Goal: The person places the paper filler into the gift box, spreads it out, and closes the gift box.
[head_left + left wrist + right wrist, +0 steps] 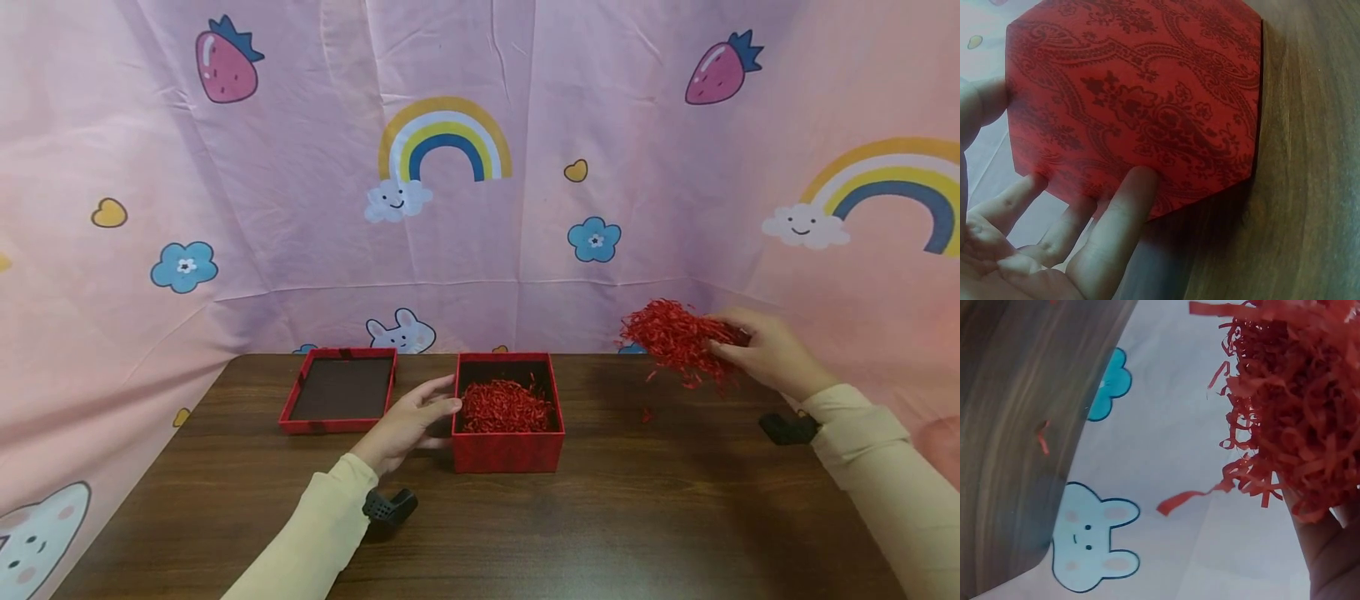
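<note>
The right hand (761, 346) has its thumb and fingers drawn in on a loose red clump (667, 333) of paper shred, held up off the table (637, 517) to the right of the box (506, 454). The right wrist view brings out the curls and one long strip sticking out, but the clump hides most of the fingers there.

The left hand (408, 421) has its fingers spread against the box's left side, thumb at the rim near the front corner. Only the left wrist view shows that wall, with its dark paisley print and the fingertips on it; only the head view shows inside, where more shred (506, 407) lies below the rim.

Left of the box, apart from it, the lid (341, 387) lies with its dark inside up. Box and lid both sit near the table's far edge, by the backdrop (465, 250). A wide span of table runs in front of the box, and another to its right, where a fallen scrap (647, 414) lies. The right wrist view also shows a rounded table corner.
</note>
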`<state>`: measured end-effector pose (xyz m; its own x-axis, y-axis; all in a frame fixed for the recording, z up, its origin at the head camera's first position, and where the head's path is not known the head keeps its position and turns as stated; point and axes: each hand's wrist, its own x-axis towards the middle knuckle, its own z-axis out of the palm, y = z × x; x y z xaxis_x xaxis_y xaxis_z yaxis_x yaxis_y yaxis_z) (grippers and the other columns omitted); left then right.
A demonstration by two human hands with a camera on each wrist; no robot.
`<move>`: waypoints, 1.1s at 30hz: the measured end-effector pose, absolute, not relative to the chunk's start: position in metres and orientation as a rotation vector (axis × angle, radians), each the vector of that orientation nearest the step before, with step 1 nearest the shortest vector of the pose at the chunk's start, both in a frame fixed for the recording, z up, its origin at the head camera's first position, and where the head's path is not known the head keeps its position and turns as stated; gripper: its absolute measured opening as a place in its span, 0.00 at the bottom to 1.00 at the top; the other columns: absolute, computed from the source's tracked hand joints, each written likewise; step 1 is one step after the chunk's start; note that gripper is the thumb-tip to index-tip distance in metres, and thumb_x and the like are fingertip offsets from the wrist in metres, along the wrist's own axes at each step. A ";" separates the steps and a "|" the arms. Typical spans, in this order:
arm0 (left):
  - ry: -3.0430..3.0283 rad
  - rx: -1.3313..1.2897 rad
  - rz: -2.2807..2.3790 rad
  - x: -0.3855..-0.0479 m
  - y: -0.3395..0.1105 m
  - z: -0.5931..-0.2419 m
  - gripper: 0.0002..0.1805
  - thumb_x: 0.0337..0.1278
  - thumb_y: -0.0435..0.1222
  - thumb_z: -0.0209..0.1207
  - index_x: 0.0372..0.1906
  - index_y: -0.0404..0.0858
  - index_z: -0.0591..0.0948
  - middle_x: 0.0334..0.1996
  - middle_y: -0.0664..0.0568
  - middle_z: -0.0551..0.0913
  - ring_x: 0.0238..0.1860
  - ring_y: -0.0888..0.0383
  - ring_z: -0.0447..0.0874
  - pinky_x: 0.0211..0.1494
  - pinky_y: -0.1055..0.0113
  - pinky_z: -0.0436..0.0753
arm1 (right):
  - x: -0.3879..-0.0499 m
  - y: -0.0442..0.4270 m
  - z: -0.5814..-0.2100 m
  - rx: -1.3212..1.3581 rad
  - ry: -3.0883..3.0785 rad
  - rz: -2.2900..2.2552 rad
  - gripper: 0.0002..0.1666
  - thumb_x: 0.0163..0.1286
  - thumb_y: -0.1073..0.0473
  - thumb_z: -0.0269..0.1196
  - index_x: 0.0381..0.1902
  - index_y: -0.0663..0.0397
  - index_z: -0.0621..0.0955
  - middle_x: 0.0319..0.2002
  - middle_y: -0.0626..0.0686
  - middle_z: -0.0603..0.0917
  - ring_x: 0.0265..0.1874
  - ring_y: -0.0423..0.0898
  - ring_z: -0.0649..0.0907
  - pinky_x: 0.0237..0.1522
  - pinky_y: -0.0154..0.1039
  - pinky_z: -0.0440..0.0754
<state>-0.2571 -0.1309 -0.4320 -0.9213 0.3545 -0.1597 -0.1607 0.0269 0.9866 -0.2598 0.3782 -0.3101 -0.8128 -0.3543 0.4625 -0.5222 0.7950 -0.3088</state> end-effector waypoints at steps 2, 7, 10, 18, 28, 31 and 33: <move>1.949 0.186 1.958 -0.257 -0.131 -0.432 0.39 0.69 0.45 0.65 0.80 0.48 0.62 0.74 0.40 0.70 0.73 0.41 0.69 0.57 0.45 0.86 | -0.259 0.375 -0.308 0.681 -2.574 0.571 0.19 0.65 0.68 0.72 0.54 0.60 0.86 0.45 0.59 0.89 0.42 0.20 0.75 0.40 0.17 0.72; 1.935 0.199 1.962 -0.257 -0.131 -0.433 0.39 0.70 0.44 0.64 0.80 0.47 0.62 0.74 0.40 0.69 0.74 0.40 0.68 0.57 0.45 0.85 | -0.260 0.366 -0.305 0.730 -2.521 0.535 0.20 0.62 0.69 0.74 0.53 0.56 0.87 0.45 0.54 0.89 0.44 0.21 0.75 0.45 0.16 0.70; 1.938 0.212 1.953 -0.257 -0.132 -0.433 0.39 0.71 0.44 0.64 0.81 0.46 0.61 0.75 0.39 0.67 0.75 0.39 0.67 0.58 0.44 0.85 | -0.260 0.361 -0.303 0.781 -2.495 0.554 0.22 0.61 0.71 0.74 0.53 0.56 0.87 0.44 0.52 0.89 0.43 0.23 0.77 0.45 0.17 0.71; 1.942 0.206 1.955 -0.257 -0.131 -0.433 0.39 0.71 0.44 0.64 0.81 0.46 0.61 0.75 0.39 0.67 0.74 0.39 0.67 0.58 0.45 0.85 | -0.260 0.347 -0.297 0.852 -2.451 0.514 0.23 0.59 0.72 0.75 0.52 0.56 0.87 0.43 0.49 0.89 0.42 0.31 0.81 0.46 0.18 0.72; 1.934 0.200 1.966 -0.257 -0.131 -0.432 0.39 0.70 0.44 0.64 0.80 0.46 0.62 0.75 0.39 0.68 0.74 0.40 0.67 0.58 0.45 0.85 | -0.258 0.320 -0.287 0.870 -2.521 0.517 0.21 0.63 0.67 0.74 0.55 0.54 0.86 0.46 0.48 0.88 0.43 0.42 0.84 0.45 0.21 0.76; 1.937 0.198 1.964 -0.257 -0.131 -0.432 0.39 0.70 0.44 0.64 0.80 0.46 0.62 0.74 0.39 0.69 0.75 0.40 0.67 0.58 0.44 0.85 | -0.256 0.304 -0.285 0.906 -2.555 0.560 0.21 0.64 0.67 0.73 0.55 0.53 0.86 0.47 0.47 0.88 0.43 0.42 0.84 0.45 0.28 0.82; 1.944 0.199 1.960 -0.257 -0.131 -0.432 0.39 0.70 0.44 0.64 0.80 0.46 0.62 0.74 0.39 0.69 0.75 0.40 0.67 0.58 0.44 0.84 | -0.255 0.292 -0.284 0.952 -2.574 0.583 0.20 0.65 0.67 0.72 0.55 0.52 0.86 0.47 0.46 0.88 0.45 0.42 0.84 0.45 0.34 0.85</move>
<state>-0.2575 -0.1309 -0.4324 -0.9209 0.3561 -0.1585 -0.1615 0.0216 0.9866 -0.2547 0.2915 -0.2841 -0.7202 -0.5366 0.4398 -0.6738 0.6921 -0.2589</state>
